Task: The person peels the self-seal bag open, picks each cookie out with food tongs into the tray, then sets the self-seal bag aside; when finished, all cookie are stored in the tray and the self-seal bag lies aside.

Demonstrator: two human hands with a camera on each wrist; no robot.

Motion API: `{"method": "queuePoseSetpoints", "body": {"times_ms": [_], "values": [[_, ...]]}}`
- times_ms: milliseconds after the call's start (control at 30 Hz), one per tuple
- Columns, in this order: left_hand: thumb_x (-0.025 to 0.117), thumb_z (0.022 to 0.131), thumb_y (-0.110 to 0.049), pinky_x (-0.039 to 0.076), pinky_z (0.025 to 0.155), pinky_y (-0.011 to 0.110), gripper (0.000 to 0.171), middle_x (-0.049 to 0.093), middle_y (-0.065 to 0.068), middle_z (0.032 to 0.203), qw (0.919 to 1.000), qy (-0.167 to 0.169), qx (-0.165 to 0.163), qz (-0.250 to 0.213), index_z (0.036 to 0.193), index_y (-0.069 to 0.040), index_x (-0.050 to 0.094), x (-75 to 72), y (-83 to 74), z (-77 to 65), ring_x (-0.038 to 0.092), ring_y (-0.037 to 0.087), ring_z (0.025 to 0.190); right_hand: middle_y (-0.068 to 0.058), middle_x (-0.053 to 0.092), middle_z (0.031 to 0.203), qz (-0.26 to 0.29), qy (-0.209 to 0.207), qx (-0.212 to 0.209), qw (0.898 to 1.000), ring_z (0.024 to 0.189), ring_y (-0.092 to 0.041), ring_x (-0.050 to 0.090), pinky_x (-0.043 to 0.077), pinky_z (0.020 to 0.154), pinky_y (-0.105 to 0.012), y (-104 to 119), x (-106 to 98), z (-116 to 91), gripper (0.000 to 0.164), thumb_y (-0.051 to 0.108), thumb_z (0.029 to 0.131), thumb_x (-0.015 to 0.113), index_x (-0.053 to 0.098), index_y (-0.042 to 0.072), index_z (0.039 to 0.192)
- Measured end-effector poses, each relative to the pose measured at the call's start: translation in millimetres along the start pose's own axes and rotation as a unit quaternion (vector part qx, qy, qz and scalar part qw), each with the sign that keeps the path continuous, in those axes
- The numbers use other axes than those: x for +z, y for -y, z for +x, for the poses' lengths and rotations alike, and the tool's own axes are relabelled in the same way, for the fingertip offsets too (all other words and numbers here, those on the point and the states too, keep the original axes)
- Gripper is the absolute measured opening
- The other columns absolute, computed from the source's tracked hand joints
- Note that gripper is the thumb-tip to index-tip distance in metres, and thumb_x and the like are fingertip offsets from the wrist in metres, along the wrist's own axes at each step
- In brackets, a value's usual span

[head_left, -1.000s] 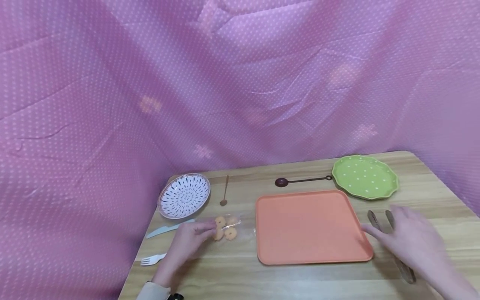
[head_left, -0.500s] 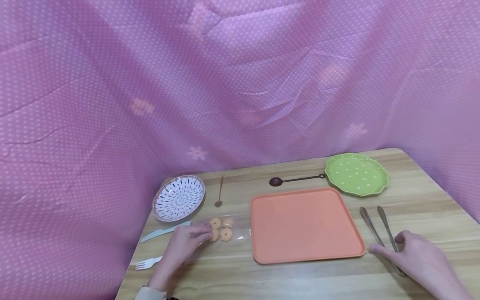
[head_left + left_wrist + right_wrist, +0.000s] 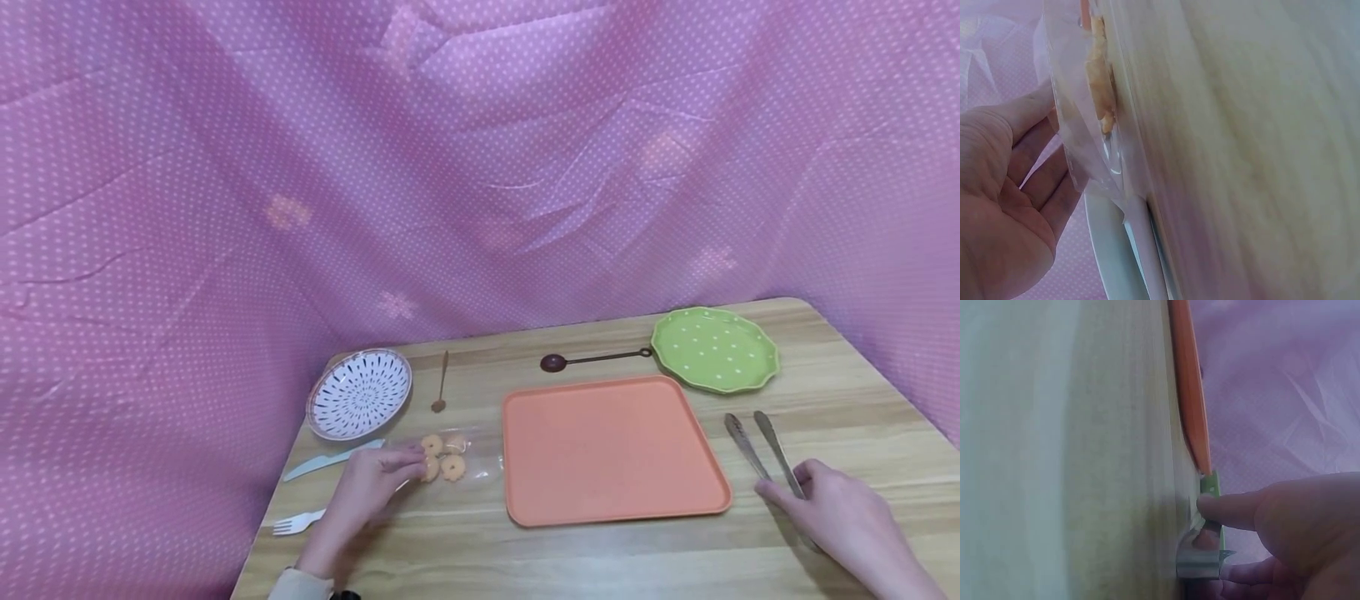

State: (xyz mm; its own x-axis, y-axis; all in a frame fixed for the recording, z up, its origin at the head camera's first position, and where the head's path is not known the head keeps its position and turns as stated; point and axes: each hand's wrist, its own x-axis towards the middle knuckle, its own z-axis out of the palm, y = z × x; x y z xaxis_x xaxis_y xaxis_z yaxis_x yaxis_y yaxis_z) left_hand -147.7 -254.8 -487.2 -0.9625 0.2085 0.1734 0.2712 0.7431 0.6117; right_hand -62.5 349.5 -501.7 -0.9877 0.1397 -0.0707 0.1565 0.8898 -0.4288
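Note:
A clear plastic bag [image 3: 483, 471] with several round, scalloped cookies [image 3: 453, 468] lies left of the orange tray. My left hand [image 3: 366, 487] pinches its near left edge between thumb and fingers. In the left wrist view that edge of the bag [image 3: 1072, 119] stands raised beside the fingers. On the right side of the table, metal tongs [image 3: 782, 457] lie with their two arms spread, tips pointing away from me. My right hand [image 3: 851, 510] grips them near the bent end, thumb on one side and fingers on the other. The right wrist view shows the tongs' bend [image 3: 1199, 565] at the fingers.
The orange tray [image 3: 615, 450] sits mid-table between the hands. A patterned white plate [image 3: 360, 394], light-blue knife [image 3: 330, 461], white fork [image 3: 297, 523] and small brown spoon [image 3: 441, 387] are left. A dark long-handled spoon [image 3: 555, 362] and green dotted plate [image 3: 715, 348] stand at the back.
My right hand has come down and back along the tongs, and its thumb and fingers have closed on them. My left hand keeps its place at the bag.

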Motion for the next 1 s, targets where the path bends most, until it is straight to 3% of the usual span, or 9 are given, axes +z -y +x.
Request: {"method": "queuePoseSetpoints", "body": {"times_ms": [200, 333, 467, 533, 700, 1000], "values": [[0.084, 0.081, -0.028, 0.056, 0.106, 0.037, 0.019, 0.078, -0.009, 0.116, 0.9997, 0.009, -0.023, -0.008, 0.100, -0.023, 0.081, 0.2, 1.6, -0.9, 0.074, 0.010, 0.112, -0.001, 0.059, 0.066, 0.002, -0.024, -0.017, 1.000, 0.060, -0.018, 0.046, 0.033, 0.053, -0.031, 3, -2, 0, 0.038, 0.045, 0.098, 0.062, 0.064, 0.010, 0.084], [0.084, 0.081, -0.028, 0.056, 0.106, 0.036, 0.019, 0.077, -0.010, 0.115, 0.9993, 0.013, -0.031, -0.017, 0.099, -0.023, 0.081, 0.0, 2.5, -0.8, 0.073, 0.009, 0.112, 0.000, 0.055, 0.069, 0.018, -0.055, -0.040, 0.998, 0.060, -0.009, 0.042, 0.029, 0.052, -0.026, 10, -4, 1, 0.033, 0.040, 0.099, 0.062, 0.066, 0.007, 0.098], [0.084, 0.081, -0.026, 0.056, 0.105, 0.035, 0.018, 0.078, -0.010, 0.112, 0.9993, 0.010, -0.028, -0.021, 0.098, -0.023, 0.082, 0.0, 3.0, 0.7, 0.074, 0.009, 0.111, 0.005, 0.055, 0.071, 0.042, -0.105, -0.119, 0.987, 0.059, 0.002, 0.039, 0.028, 0.051, -0.022, 37, -7, 12, 0.022, 0.033, 0.096, 0.070, 0.067, 0.011, 0.102], [0.084, 0.081, -0.027, 0.056, 0.105, 0.035, 0.018, 0.078, -0.010, 0.112, 0.9994, 0.008, -0.027, -0.017, 0.098, -0.023, 0.082, 0.0, 3.3, 1.1, 0.074, 0.009, 0.111, 0.007, 0.060, 0.074, 0.044, -0.116, -0.183, 0.975, 0.064, 0.004, 0.045, 0.036, 0.053, -0.023, 57, -8, 22, 0.019, 0.027, 0.091, 0.076, 0.068, 0.013, 0.101], [0.084, 0.082, -0.029, 0.056, 0.106, 0.035, 0.018, 0.078, -0.010, 0.114, 0.9991, 0.011, -0.037, -0.020, 0.099, -0.024, 0.082, -0.3, 4.0, 0.7, 0.073, 0.010, 0.113, 0.015, 0.060, 0.080, 0.035, -0.063, -0.316, 0.946, 0.071, 0.006, 0.050, 0.047, 0.060, -0.021, 115, 1, 47, 0.020, 0.021, 0.087, 0.079, 0.067, 0.017, 0.102], [0.082, 0.084, -0.028, 0.055, 0.108, 0.036, 0.017, 0.078, -0.008, 0.115, 0.9984, 0.015, -0.038, -0.040, 0.099, -0.023, 0.082, 0.9, 5.9, 1.7, 0.072, 0.012, 0.116, 0.012, 0.058, 0.083, -0.003, 0.037, -0.404, 0.914, 0.070, 0.002, 0.047, 0.047, 0.062, -0.019, 199, 42, 77, 0.015, 0.030, 0.095, 0.071, 0.066, 0.017, 0.099]]}}
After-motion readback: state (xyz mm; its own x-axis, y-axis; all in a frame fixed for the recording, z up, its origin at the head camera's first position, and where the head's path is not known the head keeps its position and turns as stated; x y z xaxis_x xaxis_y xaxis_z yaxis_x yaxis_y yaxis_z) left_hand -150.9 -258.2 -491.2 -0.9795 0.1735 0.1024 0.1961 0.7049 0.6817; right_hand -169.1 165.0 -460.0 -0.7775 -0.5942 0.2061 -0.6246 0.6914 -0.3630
